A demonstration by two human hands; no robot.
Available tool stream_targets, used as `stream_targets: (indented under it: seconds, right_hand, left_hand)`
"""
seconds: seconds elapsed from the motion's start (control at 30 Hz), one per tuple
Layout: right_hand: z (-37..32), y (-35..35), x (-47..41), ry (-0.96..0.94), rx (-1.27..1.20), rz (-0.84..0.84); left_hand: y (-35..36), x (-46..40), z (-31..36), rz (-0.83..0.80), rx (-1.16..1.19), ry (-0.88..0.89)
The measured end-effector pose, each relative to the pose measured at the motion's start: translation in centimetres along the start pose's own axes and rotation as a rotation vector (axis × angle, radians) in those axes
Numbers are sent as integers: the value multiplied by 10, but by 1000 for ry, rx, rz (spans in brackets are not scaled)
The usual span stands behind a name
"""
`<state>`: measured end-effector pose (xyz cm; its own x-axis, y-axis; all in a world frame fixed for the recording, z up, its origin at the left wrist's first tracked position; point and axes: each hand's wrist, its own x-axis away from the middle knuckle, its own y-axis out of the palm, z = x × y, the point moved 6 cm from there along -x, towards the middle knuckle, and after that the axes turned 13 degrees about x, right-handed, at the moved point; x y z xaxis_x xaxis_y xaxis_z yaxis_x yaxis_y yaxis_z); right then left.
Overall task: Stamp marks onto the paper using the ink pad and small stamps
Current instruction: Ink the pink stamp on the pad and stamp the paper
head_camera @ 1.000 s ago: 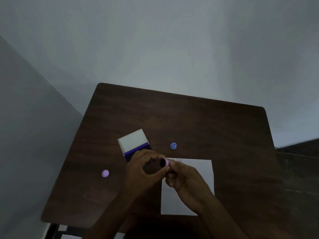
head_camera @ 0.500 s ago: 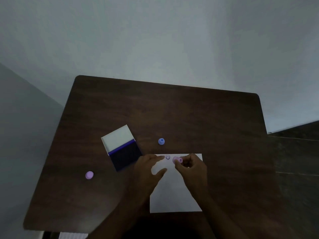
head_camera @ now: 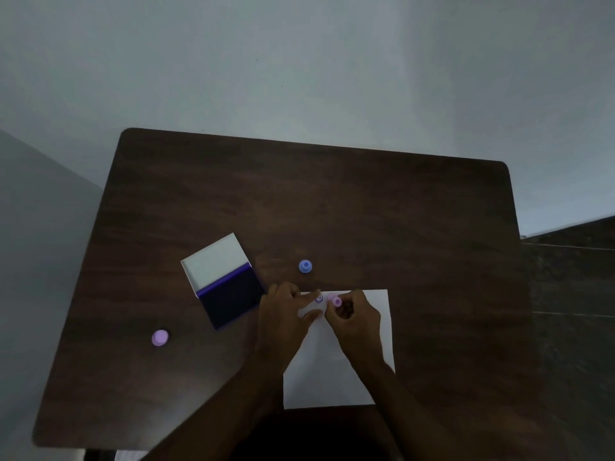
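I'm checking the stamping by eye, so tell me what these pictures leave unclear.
Head view only:
- Face of the pink stamp: covered by the right hand.
- Smiley mark: too small and dim for detail.
- Paper: its middle hidden by both forearms and the left hand.
- Ink pad: too dark to judge its surface.

A white sheet of paper point(head_camera: 352, 377) lies flat near the front edge, its upper part partly covered. Near its top edge sits one small round smiley mark point(head_camera: 318, 299) in dark ink. Just right of that mark, a small pink stamp point(head_camera: 335, 300) stands pressed on the paper, tilted slightly. The ink pad point(head_camera: 229, 299) lies open to the left of the paper, turned at an angle, its dark blue pad nearer and its white lid point(head_camera: 215, 263) folded back behind. A blue stamp point(head_camera: 305, 266) stands beyond the paper; a pink stamp cap point(head_camera: 160, 337) lies far left.
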<state>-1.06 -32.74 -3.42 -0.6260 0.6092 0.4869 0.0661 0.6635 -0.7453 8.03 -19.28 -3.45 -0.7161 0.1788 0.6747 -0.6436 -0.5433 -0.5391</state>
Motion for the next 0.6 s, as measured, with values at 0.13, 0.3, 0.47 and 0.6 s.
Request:
stream_targets:
  seconds: [0.13, 0.3, 0.47, 0.6]
  right_hand:
    - [7, 9, -3, 36, 28, -96]
    - [2, 6, -4, 44, 9, -68]
    - [4, 11, -3, 85, 30, -140]
    - [5, 13, -4, 108, 48, -170]
  left_hand:
    - [5, -3, -1, -5, -73, 11]
    - [4, -2, -7, 14, 11, 40]
    - [4, -1, -6, 21, -16, 63]
    - [7, -3, -4, -33, -80, -5]
